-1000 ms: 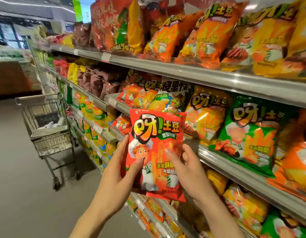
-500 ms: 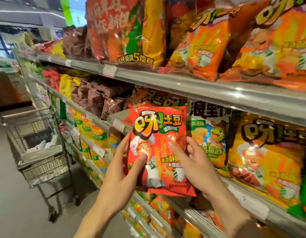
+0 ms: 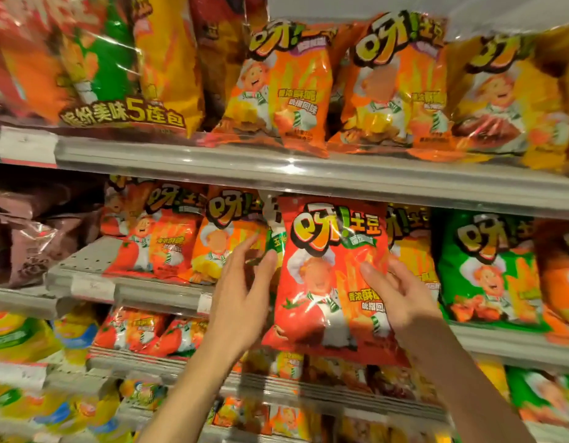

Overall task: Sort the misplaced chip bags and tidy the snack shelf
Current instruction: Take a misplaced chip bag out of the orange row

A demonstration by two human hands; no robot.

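Bright, glary foil; edges blurred, perhaps motion.

So I've got the chip bag (image 3: 331, 276) up in front of the middle shelf (image 3: 308, 183), just under the edge of the shelf above. My right hand (image 3: 401, 302) is on its right side, thumb across the front, and my left hand (image 3: 245, 292) is at its left edge. Behind it there's a row of bags, a couple to the left (image 3: 168, 231) and more to the right (image 3: 487, 266). The top shelf has a multipack (image 3: 117, 65) on the left with single bags (image 3: 286, 87) to its right. More bags (image 3: 139, 330) sit on the shelves below.
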